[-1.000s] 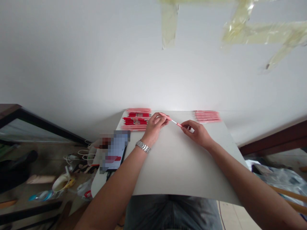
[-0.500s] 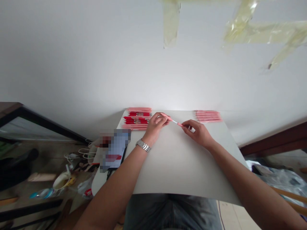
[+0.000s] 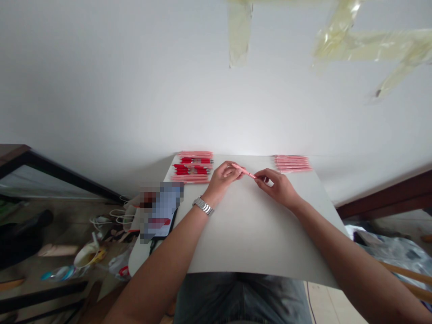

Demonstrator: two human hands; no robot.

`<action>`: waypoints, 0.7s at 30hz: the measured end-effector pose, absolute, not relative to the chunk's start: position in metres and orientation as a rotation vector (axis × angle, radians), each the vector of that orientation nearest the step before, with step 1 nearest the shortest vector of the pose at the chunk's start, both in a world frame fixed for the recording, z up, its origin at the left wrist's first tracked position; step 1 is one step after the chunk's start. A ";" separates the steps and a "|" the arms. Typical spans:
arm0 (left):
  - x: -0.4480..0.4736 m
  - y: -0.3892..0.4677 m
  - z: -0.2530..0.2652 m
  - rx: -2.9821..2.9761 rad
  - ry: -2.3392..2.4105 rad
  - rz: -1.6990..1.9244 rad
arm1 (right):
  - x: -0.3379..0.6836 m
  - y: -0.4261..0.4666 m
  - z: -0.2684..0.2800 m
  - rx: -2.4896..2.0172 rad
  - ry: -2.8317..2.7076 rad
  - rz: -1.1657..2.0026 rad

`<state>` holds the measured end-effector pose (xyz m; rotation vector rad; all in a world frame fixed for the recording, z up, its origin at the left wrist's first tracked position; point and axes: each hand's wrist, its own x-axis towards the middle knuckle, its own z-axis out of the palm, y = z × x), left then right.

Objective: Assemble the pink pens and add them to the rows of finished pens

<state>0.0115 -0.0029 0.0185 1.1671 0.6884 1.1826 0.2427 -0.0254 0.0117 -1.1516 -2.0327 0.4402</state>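
A pink pen [image 3: 241, 169] is held over the middle of the white table, slanting down to the right. My left hand [image 3: 223, 177] pinches its upper left part, with the fingers closed. My right hand [image 3: 279, 187] grips the lower right end between thumb and fingertips. The pen's two parts meet at a thin dark line, and no white refill shows between them. Left of my left hand lie red pens [image 3: 192, 171] and pink pens [image 3: 191, 178] in rows. Beyond my right hand is a row of pink pens [image 3: 293, 164].
A blurred-out phone [image 3: 165, 209] sits at the table's left edge, with a cable below it. The wall stands right behind the table [image 3: 256, 234]. Cables, a cup [image 3: 86, 255] and bags lie lower left; clear plastic [image 3: 401, 254] lies to the right.
The pen's two parts have come together, covering the white refill seen between them before. My left hand has moved slightly right and down; my right hand has hardly moved.
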 end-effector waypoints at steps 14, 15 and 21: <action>0.012 -0.003 0.015 1.251 0.691 1.169 | 0.242 -0.026 0.013 -1.130 -2.039 0.434; 0.012 -0.003 0.015 1.260 0.691 1.162 | 0.242 -0.026 0.014 -1.130 -2.039 0.433; 0.012 -0.004 0.016 1.261 0.683 1.154 | 0.241 -0.026 0.014 -1.124 -2.045 0.423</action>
